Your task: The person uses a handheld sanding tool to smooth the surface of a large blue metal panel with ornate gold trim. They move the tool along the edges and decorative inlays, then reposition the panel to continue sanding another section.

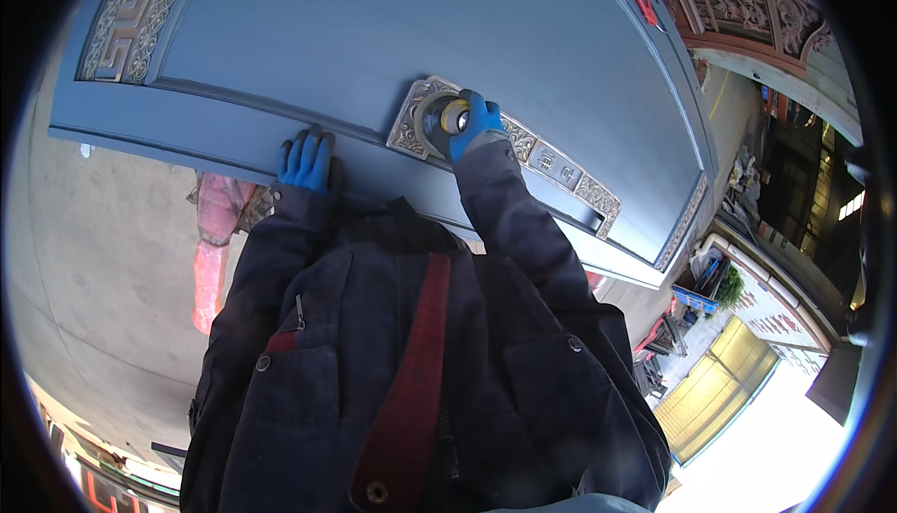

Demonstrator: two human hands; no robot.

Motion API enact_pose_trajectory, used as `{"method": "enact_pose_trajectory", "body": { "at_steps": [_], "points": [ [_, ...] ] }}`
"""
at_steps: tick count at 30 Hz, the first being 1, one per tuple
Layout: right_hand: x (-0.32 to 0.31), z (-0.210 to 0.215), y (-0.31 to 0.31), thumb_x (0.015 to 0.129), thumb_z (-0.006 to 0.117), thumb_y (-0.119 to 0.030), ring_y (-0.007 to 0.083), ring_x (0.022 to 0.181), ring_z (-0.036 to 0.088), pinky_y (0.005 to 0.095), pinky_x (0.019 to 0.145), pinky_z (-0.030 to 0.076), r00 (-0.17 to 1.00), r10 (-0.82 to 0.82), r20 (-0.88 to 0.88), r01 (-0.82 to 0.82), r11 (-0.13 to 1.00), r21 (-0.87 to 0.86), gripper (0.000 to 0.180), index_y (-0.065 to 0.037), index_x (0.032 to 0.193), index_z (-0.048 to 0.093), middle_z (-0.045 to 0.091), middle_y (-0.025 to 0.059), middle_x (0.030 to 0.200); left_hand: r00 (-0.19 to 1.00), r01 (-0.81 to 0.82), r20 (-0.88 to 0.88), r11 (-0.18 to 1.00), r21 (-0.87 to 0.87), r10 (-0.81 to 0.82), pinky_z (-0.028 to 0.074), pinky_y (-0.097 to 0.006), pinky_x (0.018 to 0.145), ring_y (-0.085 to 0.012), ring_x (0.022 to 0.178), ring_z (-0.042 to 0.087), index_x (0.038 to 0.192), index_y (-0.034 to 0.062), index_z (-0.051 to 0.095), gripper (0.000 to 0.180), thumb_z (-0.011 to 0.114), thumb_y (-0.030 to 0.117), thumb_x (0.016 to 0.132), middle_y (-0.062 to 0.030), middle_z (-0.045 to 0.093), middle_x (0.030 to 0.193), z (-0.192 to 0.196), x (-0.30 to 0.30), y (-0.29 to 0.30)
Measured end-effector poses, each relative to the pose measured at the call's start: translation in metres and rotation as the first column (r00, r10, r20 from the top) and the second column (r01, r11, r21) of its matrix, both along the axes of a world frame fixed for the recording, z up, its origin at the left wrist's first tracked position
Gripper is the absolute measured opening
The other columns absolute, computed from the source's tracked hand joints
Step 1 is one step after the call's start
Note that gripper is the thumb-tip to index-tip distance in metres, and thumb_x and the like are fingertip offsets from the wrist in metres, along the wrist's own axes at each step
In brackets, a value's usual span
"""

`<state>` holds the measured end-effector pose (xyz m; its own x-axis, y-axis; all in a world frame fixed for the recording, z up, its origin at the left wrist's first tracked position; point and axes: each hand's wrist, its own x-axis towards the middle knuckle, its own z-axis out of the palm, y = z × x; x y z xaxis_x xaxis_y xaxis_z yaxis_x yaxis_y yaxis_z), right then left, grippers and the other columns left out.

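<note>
A large blue-grey door panel (308,27) lies flat before me, with carved metallic trim along it. My left hand (306,160), in a blue glove with dark fingertips, rests on the panel's near edge, fingers stretched out and holding nothing. In a matching glove, my right hand (478,125) is closed round a round dark-and-yellow thing (453,119); its exact kind cannot be made out. That thing sits over the left end of a long ornate metal handle plate (556,165), hiding part of its pattern.
A red-handled tool (645,6) lies near the panel's far right edge. Carved reddish-brown panels (738,10) stand beyond it. Pink wrapped bundles (213,251) are on the concrete floor below the panel at left. A blue crate (695,300) and a green plant (729,287) are at right.
</note>
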<state>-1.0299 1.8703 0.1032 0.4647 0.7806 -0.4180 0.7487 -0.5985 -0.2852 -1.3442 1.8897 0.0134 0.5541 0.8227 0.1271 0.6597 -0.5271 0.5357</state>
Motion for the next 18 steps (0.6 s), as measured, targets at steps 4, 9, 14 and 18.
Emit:
{"method": "enact_pose_trajectory", "body": {
  "at_steps": [4,9,14,18],
  "points": [
    [-0.005,0.007,0.003,0.077,0.09,-0.03,0.0502,0.124,0.066,0.0494,0.106,0.059,0.996,-0.066,-0.052,0.064,0.998,-0.027,0.084,-0.011,0.151,0.055,0.053,0.0287,0.144,1.0,0.006,0.012,1.0,0.01,-0.006,0.037,-0.063,0.12,-0.0456,0.141,0.052,0.146,0.0016,0.059,0.05,0.062,0.025,0.102,-0.0233,0.055,0.154,-0.001,-0.001,0.001],
    [-0.002,0.006,-0.008,0.073,0.094,-0.039,0.0497,0.127,0.064,0.0518,0.108,0.056,0.993,-0.117,-0.031,0.117,0.993,0.001,0.087,-0.01,0.147,0.058,0.057,0.0299,0.139,1.0,0.009,-0.015,1.0,-0.011,-0.009,0.037,-0.062,0.12,-0.0449,0.141,0.052,0.146,0.0014,0.06,0.05,0.063,0.025,0.102,-0.0233,0.055,0.154,0.001,-0.001,0.001],
    [0.014,-0.001,-0.027,0.073,0.096,-0.039,0.0478,0.125,0.066,0.0505,0.105,0.057,0.996,-0.085,0.034,0.088,0.992,-0.091,0.085,-0.009,0.144,0.06,0.061,0.0306,0.134,1.0,-0.002,-0.007,1.0,-0.004,0.002,0.037,-0.061,0.12,-0.0444,0.141,0.052,0.145,0.0015,0.06,0.049,0.062,0.025,0.102,-0.0233,0.055,0.154,0.001,0.001,0.002],
    [0.019,-0.002,-0.037,0.073,0.096,-0.041,0.0504,0.124,0.066,0.0504,0.106,0.057,0.975,-0.22,-0.026,0.221,0.957,0.188,0.086,-0.008,0.145,0.061,0.06,0.0315,0.136,1.0,-0.003,-0.017,1.0,-0.004,0.003,0.037,-0.062,0.12,-0.0442,0.141,0.052,0.145,0.0017,0.061,0.048,0.061,0.024,0.102,-0.0231,0.055,0.154,0.0,0.001,0.0]
  ]
}}
